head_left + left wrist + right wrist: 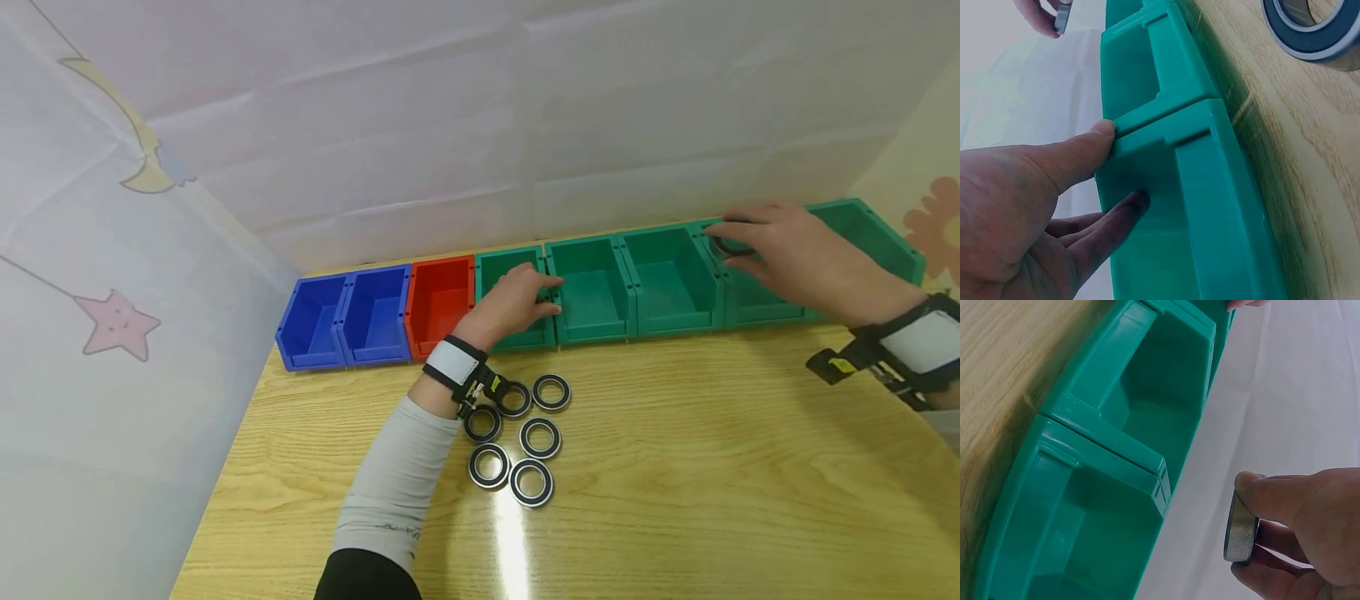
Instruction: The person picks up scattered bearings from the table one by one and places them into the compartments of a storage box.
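Observation:
My right hand pinches a ball bearing between thumb and fingers, above the green bins toward the right end of the row. In the right wrist view the bearing is seen edge-on, apart from the bins. My left hand is over the leftmost green bin. Its thumb and fingers are spread apart and hold nothing visible. In the left wrist view, the thumb touches or nearly touches the bin rim, and the other fingers reach over the opening. Several bearings lie flat on the table beside my left wrist.
Two blue bins and a red bin continue the row leftward. More green bins run to the right. Behind the row hangs a pale sheet. The table has a wood-grain top.

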Available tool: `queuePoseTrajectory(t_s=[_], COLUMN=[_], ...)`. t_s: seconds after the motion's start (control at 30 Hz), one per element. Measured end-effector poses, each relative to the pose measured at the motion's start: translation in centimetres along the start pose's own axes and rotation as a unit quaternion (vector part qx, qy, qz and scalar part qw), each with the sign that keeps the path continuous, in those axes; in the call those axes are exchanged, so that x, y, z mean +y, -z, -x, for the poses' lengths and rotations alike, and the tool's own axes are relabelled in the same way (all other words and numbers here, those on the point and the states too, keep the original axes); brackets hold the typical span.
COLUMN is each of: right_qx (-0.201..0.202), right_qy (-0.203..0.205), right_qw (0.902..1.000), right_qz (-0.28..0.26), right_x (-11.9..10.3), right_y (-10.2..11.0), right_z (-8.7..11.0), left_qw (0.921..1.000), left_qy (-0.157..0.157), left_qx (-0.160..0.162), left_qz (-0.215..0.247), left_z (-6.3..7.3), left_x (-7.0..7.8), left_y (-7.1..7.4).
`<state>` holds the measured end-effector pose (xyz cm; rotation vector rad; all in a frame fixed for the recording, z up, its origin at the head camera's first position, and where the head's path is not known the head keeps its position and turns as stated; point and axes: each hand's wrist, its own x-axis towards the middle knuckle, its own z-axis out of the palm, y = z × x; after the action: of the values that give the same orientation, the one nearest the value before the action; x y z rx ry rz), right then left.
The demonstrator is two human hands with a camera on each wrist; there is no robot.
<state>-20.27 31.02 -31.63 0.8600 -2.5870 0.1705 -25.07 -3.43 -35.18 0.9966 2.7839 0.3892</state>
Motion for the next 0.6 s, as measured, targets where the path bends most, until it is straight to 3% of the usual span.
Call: queuePoseTrajectory(t_s=[0.6], right_qx=[-0.048], right_qy=[-0.050], right_qw=[0.9974], right_qz=[-0.016], right_x=[2.9], right_y=[-1.7], right_z=[0.7], left_qw=[1.0000], left_qy=[0.002], left_qx=[0.003], left_qz=[-0.002], left_z=[0.1], left_x=[0.2], left_y=[0.0])
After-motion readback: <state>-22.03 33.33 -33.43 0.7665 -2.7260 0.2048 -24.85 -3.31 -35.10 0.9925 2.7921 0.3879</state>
